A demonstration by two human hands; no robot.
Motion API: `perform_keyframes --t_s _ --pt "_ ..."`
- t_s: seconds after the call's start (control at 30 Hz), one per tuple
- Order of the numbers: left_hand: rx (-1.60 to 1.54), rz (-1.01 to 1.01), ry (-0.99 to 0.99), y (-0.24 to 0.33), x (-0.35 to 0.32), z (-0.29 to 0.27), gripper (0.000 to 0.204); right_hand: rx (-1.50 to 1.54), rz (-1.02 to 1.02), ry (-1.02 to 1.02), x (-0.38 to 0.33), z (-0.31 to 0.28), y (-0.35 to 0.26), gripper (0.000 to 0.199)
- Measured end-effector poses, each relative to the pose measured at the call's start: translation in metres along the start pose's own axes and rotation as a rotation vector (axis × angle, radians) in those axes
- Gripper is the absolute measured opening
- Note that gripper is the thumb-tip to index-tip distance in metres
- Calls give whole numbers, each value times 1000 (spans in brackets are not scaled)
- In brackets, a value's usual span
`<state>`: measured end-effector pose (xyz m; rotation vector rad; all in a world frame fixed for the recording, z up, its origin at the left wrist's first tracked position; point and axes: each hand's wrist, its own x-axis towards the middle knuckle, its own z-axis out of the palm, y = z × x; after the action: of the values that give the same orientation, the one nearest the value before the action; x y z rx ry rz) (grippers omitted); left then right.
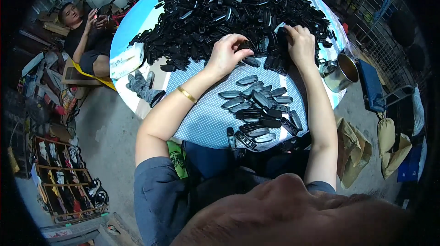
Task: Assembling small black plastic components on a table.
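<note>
Many elongated black plastic pieces form a large heap (229, 5) across the far part of a round table. My left hand (224, 57) is at the heap's near edge, thumb and index finger curved but apart, just above a glossy black piece (251, 62). To its right, my right hand (301, 46) pinches a small shiny plastic piece (280, 27) over the heap; its far end blends into the pieces behind. Between my forearms, a looser group of similar glossy oval pieces (261, 100) lies on a patterned cloth (197, 117). A gold bangle (186, 94) circles my left wrist.
Grey gloves (145, 89) and a white plastic bag (127, 61) lie at the table's left. A metal mug (341, 73) stands by its right rim, near a blue platform scale (370, 85). Another person (87, 40) sits at the far left. A wooden rack (64, 172) stands on the floor.
</note>
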<state>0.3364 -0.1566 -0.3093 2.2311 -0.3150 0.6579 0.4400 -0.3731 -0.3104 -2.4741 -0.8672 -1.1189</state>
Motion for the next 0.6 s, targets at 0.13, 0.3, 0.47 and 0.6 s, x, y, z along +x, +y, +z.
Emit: perform_keyframes --t_s 0.13,0.3,0.47,0.6 --pt "-294 -179 -116 -11 -3 4 27 152 65 134 3 -1 1 26" --pt "-784 -385 -229 -5 -4 4 27 1037 412 -134 -3 -15 -32 31" --pt "-1216 -594 -230 -10 -5 3 31 1369 458 -246 -11 -16 -61 25" --pt "-1374 -667 -237 -13 -4 5 31 1226 382 -159 -15 -11 -67 25"
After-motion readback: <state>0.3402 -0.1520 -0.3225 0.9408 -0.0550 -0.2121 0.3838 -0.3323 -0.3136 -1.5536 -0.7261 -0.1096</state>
